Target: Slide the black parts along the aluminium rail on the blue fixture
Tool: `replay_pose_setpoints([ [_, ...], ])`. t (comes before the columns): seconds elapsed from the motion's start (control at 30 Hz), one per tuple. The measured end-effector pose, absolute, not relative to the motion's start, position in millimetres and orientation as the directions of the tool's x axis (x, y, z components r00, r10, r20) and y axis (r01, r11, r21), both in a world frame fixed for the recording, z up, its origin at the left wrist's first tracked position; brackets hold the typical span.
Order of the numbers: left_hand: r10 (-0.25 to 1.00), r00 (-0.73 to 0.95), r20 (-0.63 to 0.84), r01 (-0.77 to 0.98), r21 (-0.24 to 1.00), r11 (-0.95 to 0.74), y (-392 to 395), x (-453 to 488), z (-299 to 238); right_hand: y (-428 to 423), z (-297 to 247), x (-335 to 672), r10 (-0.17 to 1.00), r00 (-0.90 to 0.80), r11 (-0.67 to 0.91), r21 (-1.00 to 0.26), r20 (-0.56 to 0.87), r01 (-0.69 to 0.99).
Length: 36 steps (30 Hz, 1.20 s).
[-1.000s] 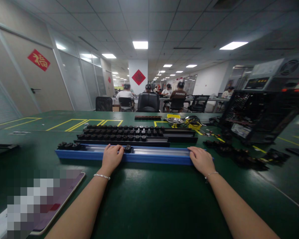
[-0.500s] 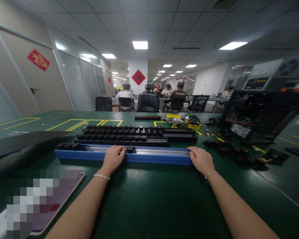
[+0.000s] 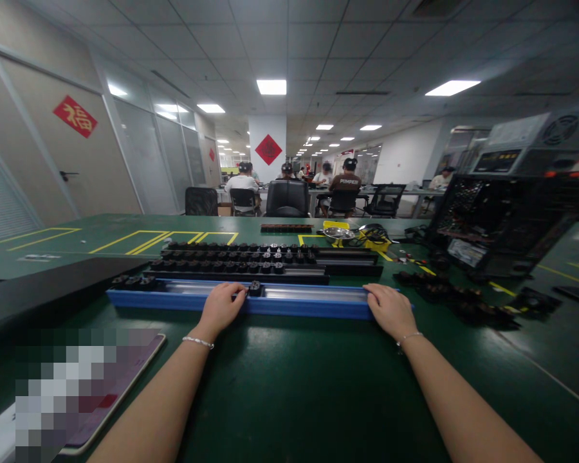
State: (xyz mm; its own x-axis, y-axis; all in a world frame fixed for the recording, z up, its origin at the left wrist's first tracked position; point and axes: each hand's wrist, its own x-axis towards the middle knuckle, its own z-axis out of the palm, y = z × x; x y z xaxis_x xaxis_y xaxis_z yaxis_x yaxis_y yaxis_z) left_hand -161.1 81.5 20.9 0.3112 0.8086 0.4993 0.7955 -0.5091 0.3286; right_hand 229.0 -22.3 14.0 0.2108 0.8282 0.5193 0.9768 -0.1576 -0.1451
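Observation:
A long blue power track (image 3: 313,309) lies across the table in front of me. A black socket module (image 3: 255,289) sits in its channel near the middle. My left hand (image 3: 223,305) is closed over the track just left of that module, thumb and fingertips close to its side; I cannot tell whether they touch it. At the track's right end, my right hand (image 3: 390,311) grips the blue edge with bent fingers. More black socket modules (image 3: 134,283) stand together at the left end of the channel.
Behind lie black tracks (image 3: 350,271) with rows of black modules. On the right are loose dark parts (image 3: 468,299) and an opened computer case (image 3: 487,225). A phone-like device (image 3: 125,399) lies front left. Several people sit at far desks.
My left hand and the socket module beside it have shifted slightly right along the track. My right hand stays at the right end.

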Motion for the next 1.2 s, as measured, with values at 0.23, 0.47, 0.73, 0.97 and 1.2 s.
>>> replay_pose_setpoints([
  [0.23,0.807,0.337,0.485,0.773,0.346,-0.531,80.3,-160.4,20.4,-22.7,15.4,228.0,0.839,0.222,-0.163,-0.160,0.497,0.974],
  [0.47,0.802,0.359,0.477,0.756,0.354,-0.550,77.2,-158.2,22.8,-23.1,15.2,228.3,0.838,0.221,-0.158,-0.166,0.498,0.973],
  [0.73,0.797,0.381,0.468,0.746,0.353,-0.564,77.6,-158.0,22.5,-22.4,13.8,228.8,0.834,0.219,-0.158,-0.161,0.507,0.974],
  [0.97,0.789,0.420,0.449,0.728,0.352,-0.588,76.7,-156.2,22.1,-22.8,14.4,227.9,0.836,0.218,-0.157,-0.161,0.503,0.974],
  [1.2,0.790,0.437,0.431,0.715,0.366,-0.595,73.8,-153.8,23.8,-22.6,14.4,228.6,0.835,0.216,-0.159,-0.155,0.506,0.975],
])
